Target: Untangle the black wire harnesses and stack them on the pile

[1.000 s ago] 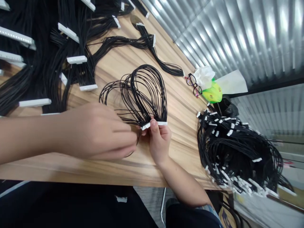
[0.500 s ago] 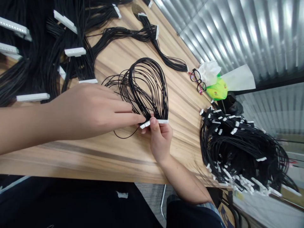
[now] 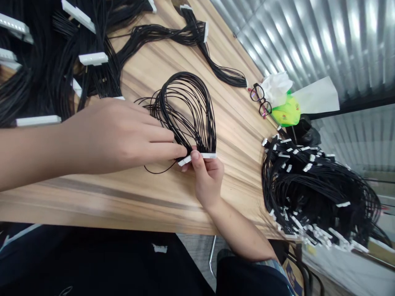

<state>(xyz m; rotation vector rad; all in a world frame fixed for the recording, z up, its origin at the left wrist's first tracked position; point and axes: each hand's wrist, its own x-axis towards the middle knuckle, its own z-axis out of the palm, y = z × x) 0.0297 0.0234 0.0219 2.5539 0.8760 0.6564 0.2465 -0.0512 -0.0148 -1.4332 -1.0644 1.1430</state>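
Note:
A looped bundle of thin black wires (image 3: 210,111) lies on the wooden table, its ends meeting at two white connectors. My right hand (image 3: 208,174) pinches the white connectors (image 3: 208,156) between thumb and fingers, where they sit side by side at a slight angle. From the left, my left hand (image 3: 135,137) reaches over with its fingers closed at the wires beside the left connector; the fingertips press on the wires there. One loose wire curves below the left hand. The undersides of the fingers are hidden.
Many black wire bundles with white connectors (image 3: 93,58) cover the table's upper left. One bundle (image 3: 166,35) stretches toward the back edge. Glasses (image 3: 261,100), white tissue (image 3: 275,88) and a green packet (image 3: 287,111) lie at the right, above a large wire pile (image 3: 311,185).
The view has shifted slightly. Both hands still hold the same place on the bundle, and the left fingertips remain at the wires by the connector. The wire loop leans a little further left.

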